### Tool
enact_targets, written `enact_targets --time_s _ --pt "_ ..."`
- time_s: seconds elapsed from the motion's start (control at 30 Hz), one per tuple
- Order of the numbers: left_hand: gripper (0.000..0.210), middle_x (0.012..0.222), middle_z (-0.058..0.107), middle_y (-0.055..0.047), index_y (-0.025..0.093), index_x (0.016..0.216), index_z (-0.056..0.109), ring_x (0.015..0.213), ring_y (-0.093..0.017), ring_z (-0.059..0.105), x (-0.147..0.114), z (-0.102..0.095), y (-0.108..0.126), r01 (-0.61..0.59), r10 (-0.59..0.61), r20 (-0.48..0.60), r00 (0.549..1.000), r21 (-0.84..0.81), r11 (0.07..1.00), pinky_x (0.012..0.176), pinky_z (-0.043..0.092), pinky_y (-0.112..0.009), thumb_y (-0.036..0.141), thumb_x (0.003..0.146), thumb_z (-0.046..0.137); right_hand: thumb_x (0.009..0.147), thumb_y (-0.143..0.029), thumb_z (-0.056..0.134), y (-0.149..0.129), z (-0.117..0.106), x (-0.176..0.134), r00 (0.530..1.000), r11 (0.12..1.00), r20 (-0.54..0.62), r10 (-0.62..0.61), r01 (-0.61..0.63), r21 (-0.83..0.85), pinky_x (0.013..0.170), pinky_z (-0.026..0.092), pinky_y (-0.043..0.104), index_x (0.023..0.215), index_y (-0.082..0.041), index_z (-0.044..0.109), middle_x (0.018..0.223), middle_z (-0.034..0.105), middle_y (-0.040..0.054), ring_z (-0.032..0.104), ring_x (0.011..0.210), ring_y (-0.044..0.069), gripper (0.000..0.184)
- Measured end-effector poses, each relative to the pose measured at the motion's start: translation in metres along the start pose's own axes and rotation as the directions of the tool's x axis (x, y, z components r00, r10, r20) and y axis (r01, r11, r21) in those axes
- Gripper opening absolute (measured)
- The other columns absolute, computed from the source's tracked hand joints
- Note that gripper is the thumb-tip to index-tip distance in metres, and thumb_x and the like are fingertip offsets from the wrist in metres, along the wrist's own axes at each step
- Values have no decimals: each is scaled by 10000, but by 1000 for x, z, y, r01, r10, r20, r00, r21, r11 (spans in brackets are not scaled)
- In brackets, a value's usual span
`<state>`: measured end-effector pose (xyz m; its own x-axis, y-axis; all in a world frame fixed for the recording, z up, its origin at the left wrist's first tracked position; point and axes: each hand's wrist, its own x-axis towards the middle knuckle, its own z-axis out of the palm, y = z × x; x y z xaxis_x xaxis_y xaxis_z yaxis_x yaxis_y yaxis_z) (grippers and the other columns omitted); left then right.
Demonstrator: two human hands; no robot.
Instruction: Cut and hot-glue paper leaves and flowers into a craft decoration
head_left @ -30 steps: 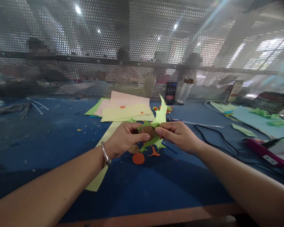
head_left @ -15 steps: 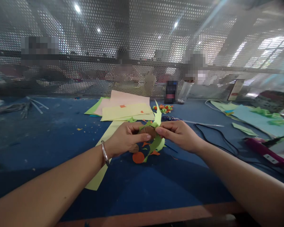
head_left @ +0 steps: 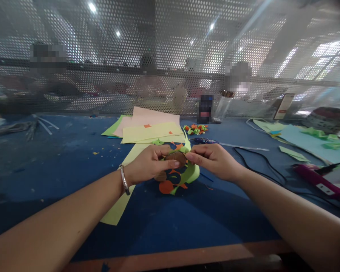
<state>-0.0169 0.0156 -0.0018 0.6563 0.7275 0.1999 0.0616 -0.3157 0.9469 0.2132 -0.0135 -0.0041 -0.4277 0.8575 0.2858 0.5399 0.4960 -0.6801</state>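
Thumb and fingers of my left hand (head_left: 147,164) are closed on a round brown disc (head_left: 180,158). At the disc's right edge, my right hand (head_left: 217,161) pinches light green paper (head_left: 191,173), which curls down below the fingers. Part of this paper shows around and behind the disc; the exact contact is hidden by the fingertips. Under the hands lie a second brown disc (head_left: 160,176), an orange paper circle (head_left: 166,186) and small orange scraps (head_left: 183,186).
Stacked coloured paper sheets (head_left: 150,132) lie ahead, near a pile of orange and green pieces (head_left: 197,129). A clear bottle (head_left: 223,107) stands by the perforated screen (head_left: 170,45). To the right are black cables (head_left: 268,164) and a magenta power strip (head_left: 314,181).
The upright green paper tip beside the right hand has dropped lower and leans back. The curled part below has swung right. Both hands keep nearly the same place and grip.
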Motion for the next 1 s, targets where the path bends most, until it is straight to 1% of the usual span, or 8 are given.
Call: enact_targets --time_s 0.1,0.17,0.23,0.37,0.47,0.67,0.87,1.0 --pt "154 758 623 -29 171 807 753 693 -134 562 1 -4 -4 -34 30 39 999 117 993 628 455 -247 321 823 721 955 -590 505 1 0 -1 1000 1000 11 -5 6 -21 575 298 268 708 -184 571 663 454 -18 385 631 120 480" --pt "179 819 650 -47 172 831 764 735 -146 583 2 -6 -6 -39 30 56 998 151 988 659 462 -260 342 836 707 955 -582 511 1 0 -1 1000 1000 9 -11 11 -27 580 302 266 705 -182 571 661 450 -19 387 635 119 476" --pt "198 841 650 -52 170 855 768 728 -146 584 2 -7 -6 -29 20 61 998 160 987 647 461 -261 357 838 704 962 -571 503 1 0 -1 1000 999 6 -16 16 -31 578 301 264 694 -181 562 656 441 -18 383 633 119 478" --pt "194 752 602 -27 172 821 755 617 -115 535 1 -8 -6 -25 15 73 997 143 989 557 437 -230 363 821 718 967 -564 493 2 1 -1 1000 999 15 -16 16 -42 564 290 266 694 -181 563 645 423 -19 370 622 119 475" --pt "165 669 566 -8 174 770 738 580 -109 520 1 -8 -6 -25 14 93 996 110 994 525 430 -215 336 804 730 961 -563 507 3 2 -1 999 999 28 -20 21 -49 561 286 266 704 -183 573 645 420 -22 369 620 120 463" --pt "132 731 572 -15 183 853 766 541 -86 498 0 -7 -8 44 -47 136 990 27 999 473 413 -194 297 800 726 969 -548 499 3 2 -1 998 999 52 -21 23 -41 571 286 269 685 -181 563 636 408 -31 360 613 116 469" --pt "144 786 608 -27 186 908 759 536 -82 494 -1 -5 -6 118 -114 128 985 -19 993 482 420 -212 262 796 712 917 -570 581 1 6 1 998 995 -35 59 -56 84 540 272 260 766 -172 615 658 452 -26 359 606 112 426" --pt "139 783 586 -28 167 815 752 558 -89 500 -1 -6 -5 68 -78 177 981 59 996 500 424 -222 299 812 710 859 -473 692 -1 13 1 998 984 -39 47 -39 173 544 296 252 804 -166 625 670 497 -31 388 599 103 319"
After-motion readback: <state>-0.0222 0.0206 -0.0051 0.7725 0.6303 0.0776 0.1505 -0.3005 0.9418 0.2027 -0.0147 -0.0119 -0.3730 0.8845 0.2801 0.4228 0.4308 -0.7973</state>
